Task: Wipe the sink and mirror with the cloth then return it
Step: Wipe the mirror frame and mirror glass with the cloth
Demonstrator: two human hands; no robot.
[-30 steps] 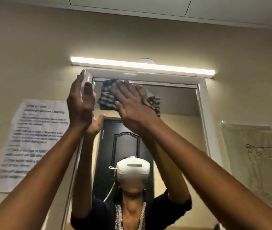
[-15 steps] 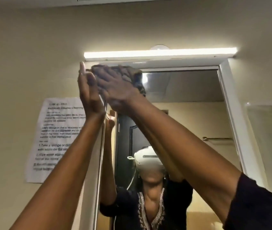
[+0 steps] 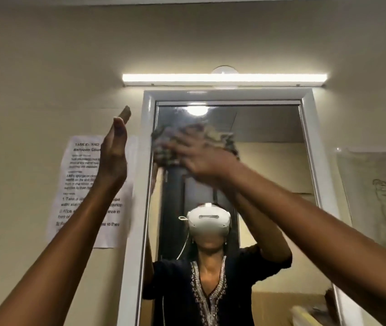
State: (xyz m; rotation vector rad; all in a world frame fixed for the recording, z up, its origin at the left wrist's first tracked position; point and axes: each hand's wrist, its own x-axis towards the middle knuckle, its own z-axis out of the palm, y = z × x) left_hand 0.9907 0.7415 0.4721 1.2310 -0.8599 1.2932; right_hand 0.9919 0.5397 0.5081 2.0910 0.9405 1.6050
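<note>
A tall mirror (image 3: 269,161) in a white frame hangs on the beige wall ahead of me. My right hand (image 3: 201,158) presses a checked cloth (image 3: 163,151) flat against the upper left of the glass, fingers spread; hand and cloth are motion-blurred. My left hand (image 3: 114,158) is raised edge-on left of the mirror frame, fingers straight, in front of a paper on the wall. Whether it touches the wall or frame I cannot tell. The sink is out of view.
A lit strip light (image 3: 225,78) runs above the mirror. A printed instruction sheet (image 3: 86,191) is stuck to the wall on the left, a drawing sheet (image 3: 380,196) on the right. The mirror reflects me, a dark door and a ceiling lamp.
My right hand and the cloth have slid down and right from the mirror's top left corner. My left hand has come off the frame edge and moved left. The view shifted.
</note>
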